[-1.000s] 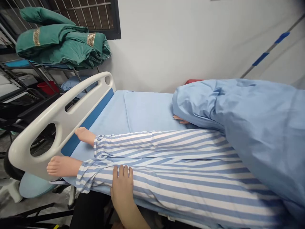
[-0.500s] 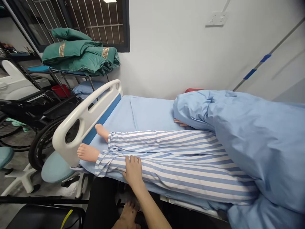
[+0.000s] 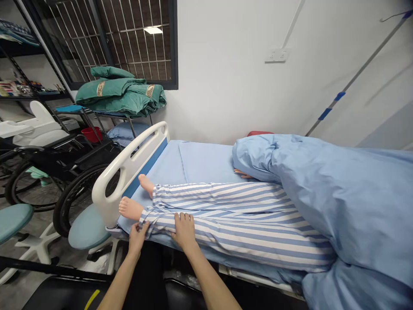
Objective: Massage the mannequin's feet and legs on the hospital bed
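A manikin in blue-and-white striped trousers [image 3: 245, 232] lies along the bed, its bare near foot [image 3: 130, 209] and far foot [image 3: 146, 185] pointing toward the footboard. My left hand [image 3: 137, 239] is at the cuff of the near trouser leg, just below the ankle, thumb and fingers apart. On the near shin rests my right hand [image 3: 184, 230], its fingers stretched over the striped cloth. A light blue quilt [image 3: 322, 181] covers the upper body; part of a manikin hand [image 3: 243, 173] shows from under its edge.
The white footboard [image 3: 106, 181] rises left of the feet. Beyond it stand a wheelchair [image 3: 69, 172] and round stools [image 3: 88, 228]. Folded green bedding [image 3: 122, 97] lies under the window. A pole [image 3: 351, 82] leans across the wall at right.
My left hand has come up from low beside the bed to the near trouser cuff. My right hand stays on the shin. The view has tilted up and shifted slightly.
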The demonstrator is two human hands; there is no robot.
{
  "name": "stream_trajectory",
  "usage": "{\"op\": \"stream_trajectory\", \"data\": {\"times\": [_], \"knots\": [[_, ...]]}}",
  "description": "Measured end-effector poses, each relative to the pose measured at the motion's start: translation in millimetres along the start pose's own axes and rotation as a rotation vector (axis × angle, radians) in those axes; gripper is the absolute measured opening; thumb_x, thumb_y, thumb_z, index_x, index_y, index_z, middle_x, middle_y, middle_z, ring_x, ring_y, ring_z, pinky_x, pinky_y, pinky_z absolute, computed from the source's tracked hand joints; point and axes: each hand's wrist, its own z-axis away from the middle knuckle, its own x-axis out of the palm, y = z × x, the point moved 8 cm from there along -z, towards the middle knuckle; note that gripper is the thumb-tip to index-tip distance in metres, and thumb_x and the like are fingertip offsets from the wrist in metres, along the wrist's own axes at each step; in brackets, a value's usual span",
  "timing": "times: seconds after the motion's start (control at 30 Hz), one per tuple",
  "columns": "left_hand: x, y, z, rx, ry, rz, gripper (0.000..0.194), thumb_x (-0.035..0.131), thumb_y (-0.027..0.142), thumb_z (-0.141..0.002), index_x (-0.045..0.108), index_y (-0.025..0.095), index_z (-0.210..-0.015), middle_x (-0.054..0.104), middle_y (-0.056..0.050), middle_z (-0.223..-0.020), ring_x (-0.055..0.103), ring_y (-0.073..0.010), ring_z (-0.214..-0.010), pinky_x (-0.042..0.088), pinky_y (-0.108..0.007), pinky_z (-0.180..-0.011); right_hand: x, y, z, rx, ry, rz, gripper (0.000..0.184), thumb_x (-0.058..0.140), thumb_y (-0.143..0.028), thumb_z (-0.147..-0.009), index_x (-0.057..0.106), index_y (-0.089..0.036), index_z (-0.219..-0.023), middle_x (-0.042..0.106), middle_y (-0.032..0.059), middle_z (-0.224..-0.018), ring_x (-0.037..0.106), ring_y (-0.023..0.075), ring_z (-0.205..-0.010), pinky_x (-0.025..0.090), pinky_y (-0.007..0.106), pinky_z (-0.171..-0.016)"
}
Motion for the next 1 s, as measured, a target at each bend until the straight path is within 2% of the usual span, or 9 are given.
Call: {"op": "stream_trajectory", "data": {"times": [0.07, 0.13, 0.27, 0.37, 0.43, 0.53, 0.7, 0.87, 1.0], "knots": [[3.4, 3, -11, 0.033, -0.089, -0.042, 0.048, 0.053, 0.063, -0.064, 0.052, 0.016, -0.067, 0.05, 0.002, -0.059, 0.05, -0.0159, -0.063, 0.042, -0.029, -0.062, 0, 0, 0, 0.001, 0.006, 0.01, 0.063, 0.068, -0.039, -0.062, 0.048, -0.017, -0.118, 0.056, 0.0134, -0.104, 0.047, 0.0282, -0.099, 0.026, 0.043, -0.092], [-3.0, 6, -18, 0.069, -0.076, -0.096, 0.048, 0.048, 0.064, -0.067, 0.049, 0.017, -0.061, 0.046, 0.003, -0.053, 0.048, -0.0156, -0.059, 0.04, -0.029, -0.059, -1, -1, 0, 0.005, 0.009, 0.02, 0.064, 0.068, -0.04, -0.061, 0.048, -0.017, -0.117, 0.056, 0.0132, -0.103, 0.047, 0.028, -0.098, 0.026, 0.042, -0.091], [-29.3, 17, -17, 0.128, 0.103, -0.162, 0.037, 0.055, 0.051, -0.067, 0.052, 0.017, -0.079, 0.058, -0.003, -0.074, 0.055, -0.0208, -0.073, 0.044, -0.034, -0.069, 1, -1, 0, 0.006, 0.013, 0.023, 0.063, 0.069, -0.042, -0.06, 0.049, -0.018, -0.114, 0.056, 0.0118, -0.103, 0.047, 0.0275, -0.097, 0.027, 0.041, -0.091], [-41.6, 49, 7, 0.359, 0.275, -0.253, 0.031, 0.056, 0.038, -0.069, 0.051, 0.017, -0.092, 0.057, -0.009, -0.094, 0.053, -0.0257, -0.095, 0.041, -0.041, -0.085, 2, 0, 0, 0.006, 0.017, 0.027, 0.062, 0.067, -0.043, -0.062, 0.047, -0.019, -0.116, 0.056, 0.0116, -0.104, 0.047, 0.0272, -0.098, 0.026, 0.041, -0.092], [-30.3, 71, 23, 0.547, 0.211, -0.231, 0.022, 0.05, 0.033, -0.075, 0.052, 0.018, -0.091, 0.058, -0.008, -0.092, 0.053, -0.0245, -0.096, 0.041, -0.04, -0.087, 2, -1, 0, 0.003, 0.01, 0.036, 0.063, 0.066, -0.043, -0.063, 0.046, -0.019, -0.117, 0.055, 0.0118, -0.105, 0.046, 0.0271, -0.099, 0.026, 0.041, -0.092], [5.8, 93, 32, 0.742, -0.073, -0.17, 0.018, 0.042, 0.028, -0.081, 0.054, 0.019, -0.091, 0.059, -0.007, -0.091, 0.055, -0.0205, -0.092, 0.043, -0.036, -0.085, 3, -3, -1, -0.003, -0.006, 0.043, 0.063, 0.066, -0.044, -0.064, 0.046, -0.019, -0.118, 0.055, 0.0119, -0.106, 0.046, 0.0271, -0.1, 0.026, 0.04, -0.091], [51.5, 99, 15, 0.95, -0.256, -0.371, 0.023, 0.037, 0.022, -0.084, 0.057, 0.018, -0.094, 0.062, -0.008, -0.092, 0.054, -0.0208, -0.093, 0.039, -0.037, -0.088, 3, -4, -1, 0.006, -0.026, 0.054, 0.061, 0.064, -0.044, -0.065, 0.046, -0.021, -0.118, 0.054, 0.0109, -0.109, 0.045, 0.0265, -0.101, 0.027, 0.039, -0.091], [76.1, 95, 3, 0.995, -0.403, -0.615, 0.02, 0.042, 0.023, -0.082, 0.061, 0.017, -0.084, 0.063, -0.01, -0.081, 0.056, -0.0219, -0.085, 0.036, -0.036, -0.084, 2, -6, -1, -0.002, -0.027, 0.055, 0.067, 0.067, -0.043, -0.061, 0.044, -0.02, -0.119, 0.053, 0.0107, -0.109, 0.045, 0.0267, -0.102, 0.026, 0.04, -0.092], [70.3, 105, 5, 0.958, -0.351, -0.573, 0.022, 0.04, 0.024, -0.083, 0.059, 0.017, -0.091, 0.064, -0.009, -0.088, 0.054, -0.0212, -0.087, 0.035, -0.034, -0.085, 0, -5, -1, 0.004, -0.024, 0.041, 0.068, 0.068, -0.042, -0.059, 0.044, -0.02, -0.119, 0.054, 0.0106, -0.108, 0.045, 0.0268, -0.101, 0.025, 0.04, -0.093]]}}
